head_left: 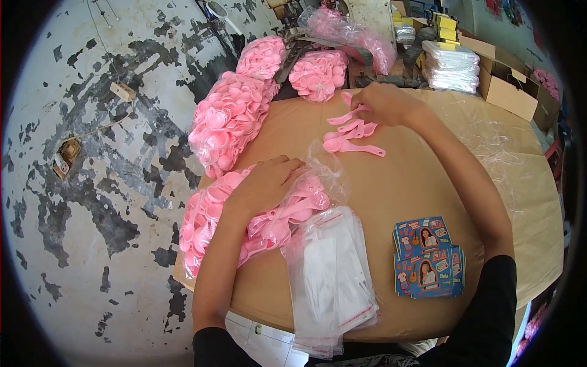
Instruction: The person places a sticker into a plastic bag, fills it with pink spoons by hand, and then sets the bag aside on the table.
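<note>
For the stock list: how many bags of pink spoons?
4 clear: one bag under the left hand, second bag beyond it, third bag and fourth bag farther back. Pink bundle behind is unclear; more may hide.

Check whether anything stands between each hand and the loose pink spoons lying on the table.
For the left hand, yes: loose clear plastic from the bag bunches up between it and the loose pink spoons. For the right hand, nothing visible stands between; its fingers are at the spoons.
</note>
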Demonstrator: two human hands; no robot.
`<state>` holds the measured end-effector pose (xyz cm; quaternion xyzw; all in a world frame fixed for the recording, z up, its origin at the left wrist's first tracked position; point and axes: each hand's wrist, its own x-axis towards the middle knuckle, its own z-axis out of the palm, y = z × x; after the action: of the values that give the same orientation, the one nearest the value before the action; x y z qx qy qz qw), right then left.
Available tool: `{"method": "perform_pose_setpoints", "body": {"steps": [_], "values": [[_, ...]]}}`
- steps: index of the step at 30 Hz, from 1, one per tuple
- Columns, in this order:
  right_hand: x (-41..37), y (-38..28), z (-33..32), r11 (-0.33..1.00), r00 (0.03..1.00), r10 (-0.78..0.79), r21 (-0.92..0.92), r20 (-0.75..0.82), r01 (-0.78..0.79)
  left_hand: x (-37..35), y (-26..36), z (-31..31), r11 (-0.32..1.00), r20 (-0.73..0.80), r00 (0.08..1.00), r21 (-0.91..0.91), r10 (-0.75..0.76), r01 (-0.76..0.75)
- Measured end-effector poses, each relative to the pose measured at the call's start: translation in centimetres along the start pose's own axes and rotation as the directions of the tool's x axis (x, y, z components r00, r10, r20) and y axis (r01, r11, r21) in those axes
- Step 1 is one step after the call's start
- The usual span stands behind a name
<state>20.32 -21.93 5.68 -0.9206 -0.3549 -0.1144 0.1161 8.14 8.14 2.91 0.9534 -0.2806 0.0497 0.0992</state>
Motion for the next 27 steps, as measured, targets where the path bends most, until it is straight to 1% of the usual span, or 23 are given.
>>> {"method": "perform_pose_setpoints", "body": {"steps": [2, 5, 8, 11, 14, 17, 20, 23, 26, 27], "values": [[0.3, -0.5, 0.9, 1.0, 1.0, 0.013, 0.001, 0.017, -0.013, 0.0, 0.0, -0.1, 1.0, -0.006, 1.0, -0.001, 0.008, -0.008], [0.4, 0.2, 1.7, 0.993, 0.997, -0.023, -0.114, 0.077, 0.032, 0.0, 0.1, -0.1, 1.0, -0.003, 1.0, -0.021, 0.018, -0.018], [-0.1, -0.6, -0.8, 0.996, 0.999, 0.035, -0.076, 0.005, -0.034, 0.0, 0.0, -0.1, 1.0, 0.002, 1.0, -0.022, 0.017, -0.017], [-0.5, 0.1, -2.0, 0.999, 0.99, -0.016, -0.048, 0.14, 0.023, 0.0, -0.2, 0.3, 1.0, -0.007, 1.0, -0.019, 0.019, -0.019], [-0.6, 0.6, -2.2, 0.998, 0.998, 0.016, -0.062, 0.066, -0.011, 0.1, -0.3, 0.2, 1.0, 0.003, 1.0, -0.018, 0.022, -0.022], [-0.6, 0.9, -2.5, 0.988, 0.994, 0.107, -0.112, -0.026, -0.109, 0.0, 0.0, -0.1, 1.0, 0.01, 1.0, -0.016, 0.0, 0.0], [-0.7, 2.0, -1.9, 0.968, 0.988, 0.136, -0.223, 0.072, -0.116, 0.1, -0.1, 0.1, 1.0, 0.007, 1.0, -0.022, 0.01, -0.009], [-0.9, 2.3, -2.4, 0.972, 0.994, 0.11, -0.206, -0.013, -0.111, 0.0, 0.2, -0.2, 1.0, 0.01, 1.0, -0.013, -0.011, 0.011], [-1.3, 1.6, -4.5, 0.98, 0.988, 0.152, -0.137, 0.04, -0.146, -0.1, 0.5, -0.3, 1.0, 0.021, 0.999, -0.004, -0.026, 0.026], [-1.4, 1.5, -4.4, 0.973, 0.981, 0.179, -0.16, 0.072, -0.166, -0.1, 0.2, -0.2, 1.0, 0.018, 1.0, -0.009, -0.019, 0.019]]}}
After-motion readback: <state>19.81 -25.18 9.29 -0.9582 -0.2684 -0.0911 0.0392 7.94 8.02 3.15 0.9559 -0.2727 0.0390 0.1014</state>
